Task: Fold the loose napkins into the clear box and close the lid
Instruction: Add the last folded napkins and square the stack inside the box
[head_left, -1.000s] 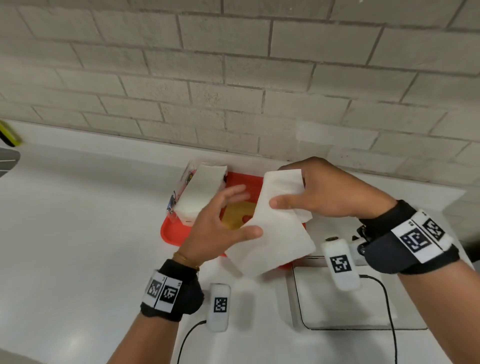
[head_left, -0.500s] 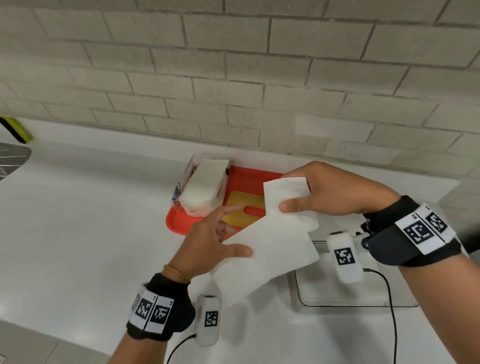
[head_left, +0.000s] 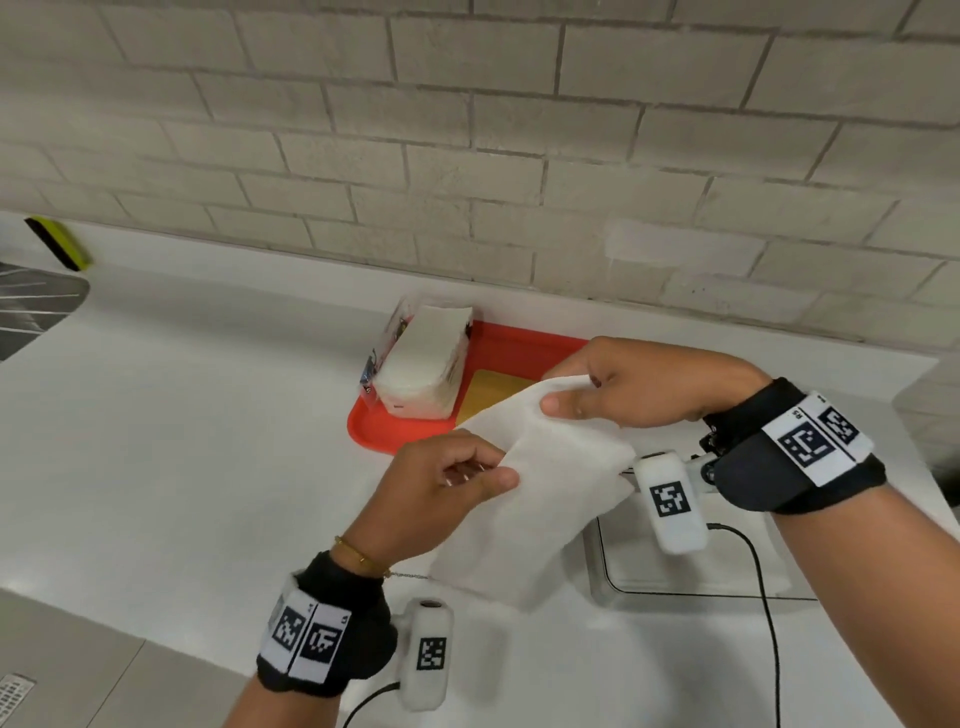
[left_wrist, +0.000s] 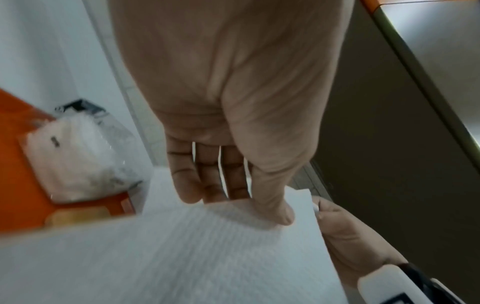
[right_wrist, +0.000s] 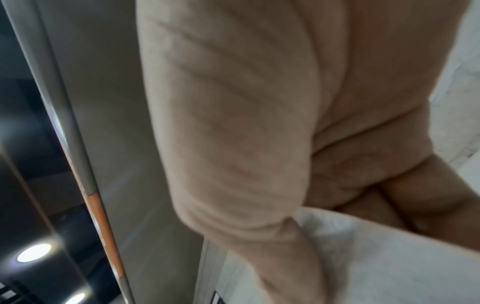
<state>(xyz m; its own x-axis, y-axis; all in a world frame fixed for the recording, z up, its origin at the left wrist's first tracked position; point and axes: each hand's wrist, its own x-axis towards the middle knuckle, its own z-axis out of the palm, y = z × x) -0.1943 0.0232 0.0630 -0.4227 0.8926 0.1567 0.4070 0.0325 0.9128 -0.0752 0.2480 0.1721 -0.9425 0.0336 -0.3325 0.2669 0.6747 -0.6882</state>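
White napkin (head_left: 540, 483) held above the counter's (head_left: 182, 441) near edge, pinched by left hand (head_left: 441, 483) and right hand (head_left: 634, 384); red tray (head_left: 405, 426) with napkin pack (head_left: 421, 364) behind, partly hidden; clear box (head_left: 691, 571) beneath; napkin lowered since earlier, left fingers now curled.

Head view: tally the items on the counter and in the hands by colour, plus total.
White: 2, the napkin held by the left hand and right hand, and the napkin stack
Red: 1, the tray
Clear: 1, the box
Yellow-green: 1, an object at the far left
Total: 5
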